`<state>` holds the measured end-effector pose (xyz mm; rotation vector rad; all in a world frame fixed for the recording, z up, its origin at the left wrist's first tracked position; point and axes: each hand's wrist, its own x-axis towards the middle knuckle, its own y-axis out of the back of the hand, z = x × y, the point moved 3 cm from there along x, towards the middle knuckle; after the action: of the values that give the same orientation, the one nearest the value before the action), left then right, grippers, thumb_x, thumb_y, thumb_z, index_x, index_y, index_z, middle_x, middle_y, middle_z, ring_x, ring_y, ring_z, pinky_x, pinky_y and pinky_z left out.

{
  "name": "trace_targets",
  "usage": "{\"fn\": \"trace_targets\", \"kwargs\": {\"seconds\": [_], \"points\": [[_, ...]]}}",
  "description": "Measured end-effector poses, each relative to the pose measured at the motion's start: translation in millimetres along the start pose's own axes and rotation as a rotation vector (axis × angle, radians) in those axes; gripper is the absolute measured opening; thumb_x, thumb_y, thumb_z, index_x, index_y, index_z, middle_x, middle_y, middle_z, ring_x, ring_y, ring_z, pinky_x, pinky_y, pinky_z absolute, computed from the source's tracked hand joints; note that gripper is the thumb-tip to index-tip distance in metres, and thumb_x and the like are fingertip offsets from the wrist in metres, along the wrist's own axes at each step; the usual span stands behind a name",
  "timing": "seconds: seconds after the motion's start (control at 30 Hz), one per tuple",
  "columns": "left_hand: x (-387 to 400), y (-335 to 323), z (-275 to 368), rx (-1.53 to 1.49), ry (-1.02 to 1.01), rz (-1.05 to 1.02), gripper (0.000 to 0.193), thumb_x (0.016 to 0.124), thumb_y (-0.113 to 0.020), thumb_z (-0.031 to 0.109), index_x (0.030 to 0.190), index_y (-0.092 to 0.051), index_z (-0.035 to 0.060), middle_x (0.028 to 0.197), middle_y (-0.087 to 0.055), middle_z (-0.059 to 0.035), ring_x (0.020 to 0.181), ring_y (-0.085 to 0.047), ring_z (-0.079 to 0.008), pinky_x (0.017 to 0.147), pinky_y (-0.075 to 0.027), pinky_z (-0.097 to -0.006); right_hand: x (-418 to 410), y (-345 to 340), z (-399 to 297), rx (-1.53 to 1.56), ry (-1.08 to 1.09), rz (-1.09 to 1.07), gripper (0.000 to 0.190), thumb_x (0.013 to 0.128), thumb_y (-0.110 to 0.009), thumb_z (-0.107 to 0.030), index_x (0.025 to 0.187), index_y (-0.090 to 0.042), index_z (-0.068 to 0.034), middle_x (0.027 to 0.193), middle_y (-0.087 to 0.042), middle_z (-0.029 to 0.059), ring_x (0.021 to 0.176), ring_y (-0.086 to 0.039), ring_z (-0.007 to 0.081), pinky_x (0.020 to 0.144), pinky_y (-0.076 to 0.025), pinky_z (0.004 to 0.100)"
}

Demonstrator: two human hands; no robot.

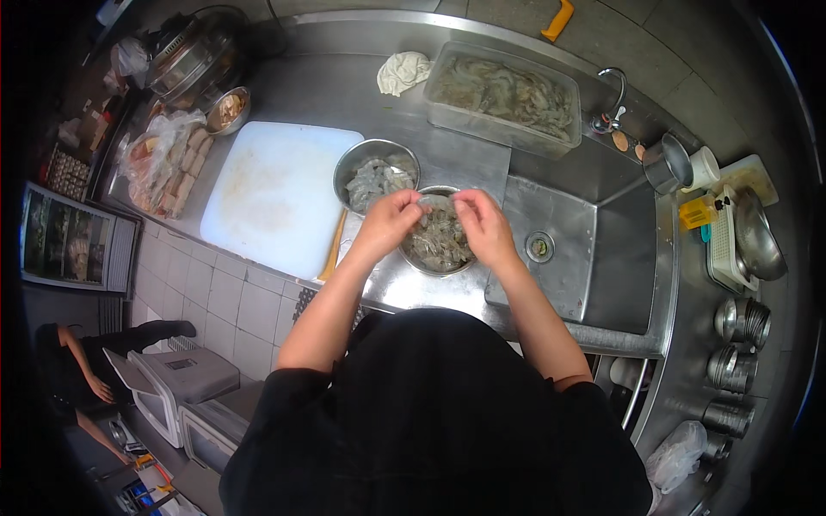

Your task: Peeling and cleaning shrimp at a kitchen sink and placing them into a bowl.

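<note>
Over a steel bowl [440, 273] of shrimp shells and heads [440, 244], my left hand [389, 222] and my right hand [484, 222] pinch a greyish shrimp [437, 202] between thumbs and fingers. The fingers partly cover it. Just left of that bowl and farther back, a second steel bowl [338, 177] holds peeled shrimp [379, 177]; my left hand overlaps its near rim. Beyond both bowls, a clear plastic tub [503, 132] contains many unpeeled shrimp [503, 90].
A white cutting board [277, 200] lies left, beside bagged meat [171, 168]. Right are a steel sink [555, 271] and faucet [613, 103]. A crumpled cloth [403, 73] lies by the tub. Stacked steel pots [742, 319] line the right counter. Another person [84, 361] is at lower left.
</note>
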<state>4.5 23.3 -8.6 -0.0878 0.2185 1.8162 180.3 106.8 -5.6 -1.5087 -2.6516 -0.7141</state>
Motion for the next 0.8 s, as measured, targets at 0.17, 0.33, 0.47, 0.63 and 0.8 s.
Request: {"fn": "trace_targets", "kwargs": {"seconds": [0.17, 0.33, 0.47, 0.63, 0.8], "points": [[-0.9, -8.9, -4.4, -0.016, -0.043, -0.025, 0.024, 0.094, -0.057, 0.025, 0.096, -0.062, 0.0015, 0.078, -0.061, -0.0008, 0.068, -0.055, -0.0091, 0.065, -0.045, -0.0254, 0.9, -17.0, 20.4, 0.123, -0.089, -0.217, 0.022, 0.103, -0.048, -0.025, 0.103, -0.056, -0.005, 0.084, -0.06, 0.0019, 0.073, -0.055, 0.0095, 0.064, -0.047, 0.0255], [-6.7, -11.6, -0.6, -0.014, -0.053, -0.024, 0.03, 0.098, -0.056, 0.031, 0.095, -0.06, 0.0016, 0.077, -0.059, -0.002, 0.071, -0.054, -0.0104, 0.067, -0.045, -0.0262, -0.9, -22.0, 23.0, 0.196, -0.115, -0.15, 0.018, 0.102, -0.048, -0.021, 0.097, -0.056, -0.004, 0.078, -0.057, 0.0008, 0.069, -0.053, 0.009, 0.064, -0.046, 0.0255], [-13.8, -8.3, 11.7, 0.003, -0.062, 0.026, 0.041, 0.1, -0.053, 0.041, 0.091, -0.058, 0.0013, 0.075, -0.057, -0.0028, 0.07, -0.053, -0.0117, 0.066, -0.044, -0.0285, -0.4, -15.6, 14.3, 0.188, -0.129, -0.114, 0.017, 0.099, -0.051, -0.017, 0.091, -0.056, -0.004, 0.077, -0.058, 0.0012, 0.07, -0.054, 0.0088, 0.066, -0.046, 0.0254], [-2.5, 40.1, 1.2, 0.214, -0.081, 0.191, 0.048, 0.103, -0.046, 0.044, 0.08, -0.056, 0.0039, 0.077, -0.056, -0.005, 0.07, -0.054, -0.0166, 0.066, -0.044, -0.0287, -0.6, -7.9, 1.1, -0.256, 0.147, -0.119, 0.016, 0.091, -0.061, -0.02, 0.094, -0.066, -0.005, 0.079, -0.065, 0.0073, 0.081, -0.061, 0.0252, 0.075, -0.05, 0.0385], [13.4, 65.1, 22.1, 0.925, -0.474, 0.584, 0.032, 0.096, -0.059, 0.03, 0.108, -0.066, 0.0008, 0.096, -0.065, -0.017, 0.089, -0.062, -0.0355, 0.082, -0.048, -0.0411, -10.7, -8.1, -16.7, -0.386, 0.269, -0.081, 0.015, 0.085, -0.067, -0.013, 0.099, -0.069, -0.008, 0.094, -0.066, 0.0067, 0.095, -0.059, 0.029, 0.083, -0.049, 0.0401]]}}
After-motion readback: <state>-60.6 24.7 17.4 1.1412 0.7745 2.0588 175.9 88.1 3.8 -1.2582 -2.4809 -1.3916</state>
